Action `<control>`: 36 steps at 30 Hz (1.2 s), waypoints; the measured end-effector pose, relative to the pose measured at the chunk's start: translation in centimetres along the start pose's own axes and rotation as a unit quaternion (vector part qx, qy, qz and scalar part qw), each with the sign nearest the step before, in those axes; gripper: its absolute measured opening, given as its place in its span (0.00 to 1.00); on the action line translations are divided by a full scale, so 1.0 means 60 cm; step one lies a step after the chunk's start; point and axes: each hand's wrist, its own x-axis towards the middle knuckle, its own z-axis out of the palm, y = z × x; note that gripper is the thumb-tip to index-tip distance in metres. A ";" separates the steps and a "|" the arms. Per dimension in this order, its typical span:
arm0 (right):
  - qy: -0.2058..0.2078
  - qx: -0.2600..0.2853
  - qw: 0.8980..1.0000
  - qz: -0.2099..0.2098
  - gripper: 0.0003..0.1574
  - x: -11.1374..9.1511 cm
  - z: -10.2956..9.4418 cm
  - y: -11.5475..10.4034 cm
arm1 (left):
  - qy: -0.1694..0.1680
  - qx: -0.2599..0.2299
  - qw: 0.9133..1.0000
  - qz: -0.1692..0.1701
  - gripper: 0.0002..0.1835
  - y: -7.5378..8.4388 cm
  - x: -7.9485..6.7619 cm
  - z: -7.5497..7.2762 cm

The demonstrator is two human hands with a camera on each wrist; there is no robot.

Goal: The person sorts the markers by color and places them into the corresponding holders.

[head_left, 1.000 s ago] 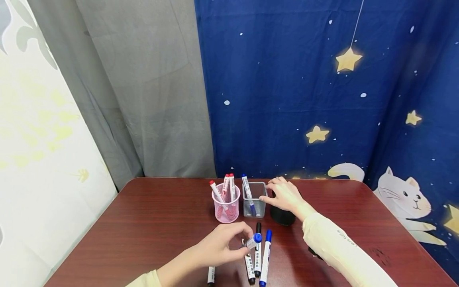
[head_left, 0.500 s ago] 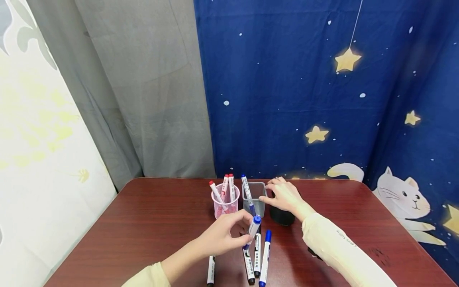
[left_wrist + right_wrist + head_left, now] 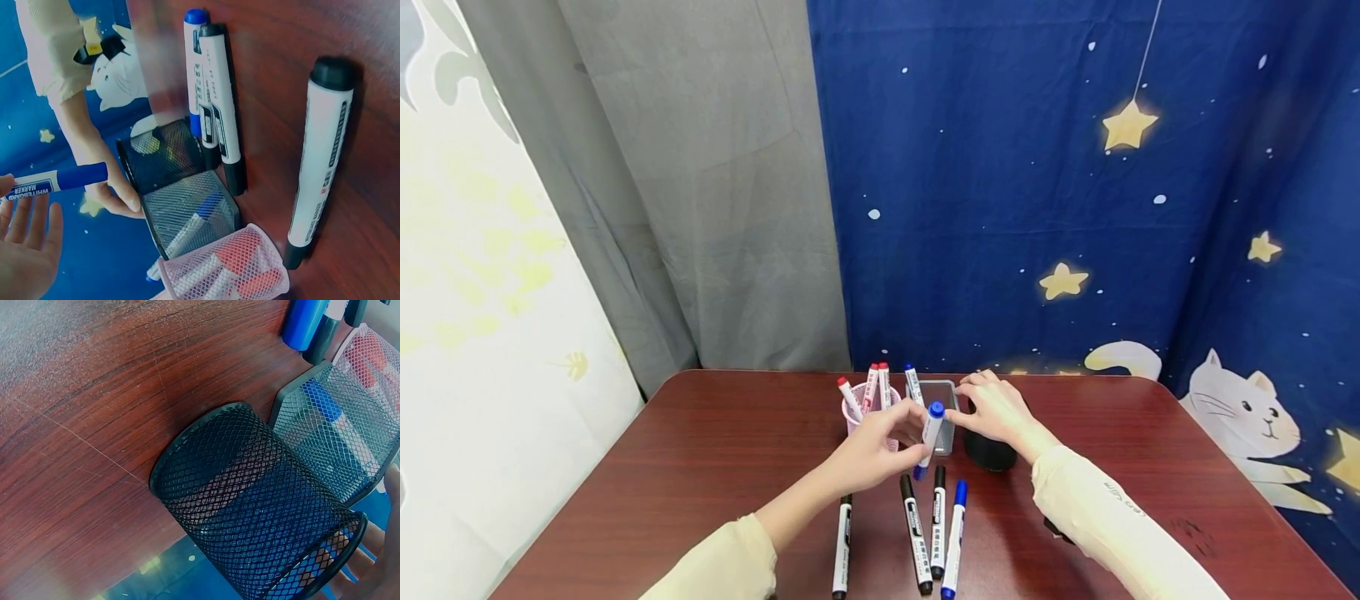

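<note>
My left hand (image 3: 876,446) pinches a blue whiteboard marker (image 3: 931,433) between thumb and fingers, upright with a slight tilt. It hangs in front of the grey square mesh pen holder (image 3: 947,435), below its rim. One blue marker (image 3: 187,232) leans inside that holder. To the left stands the round pink mesh pen holder (image 3: 224,269) with several red markers (image 3: 870,389), partly hidden by my left hand. My right hand (image 3: 995,408) lies over the top of the black mesh pen holder (image 3: 256,500), fingers loosely bent. Its thumb reaches the grey holder's rim.
On the brown table (image 3: 730,450) before the holders lie a black marker (image 3: 916,533), another black marker (image 3: 938,525) and a blue marker (image 3: 955,542). A further black marker (image 3: 842,550) lies left of them, below my left forearm. Curtains (image 3: 925,250) hang behind the table.
My left hand has risen and moved forward from above the loose markers to the grey holder, tipping the blue marker more upright. My right hand stays in place.
</note>
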 end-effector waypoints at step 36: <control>0.014 -0.003 1.000 -0.005 0.32 0.000 0.000 -0.002 | 0.137 -0.021 0.984 -0.110 0.12 -0.091 0.108 -0.024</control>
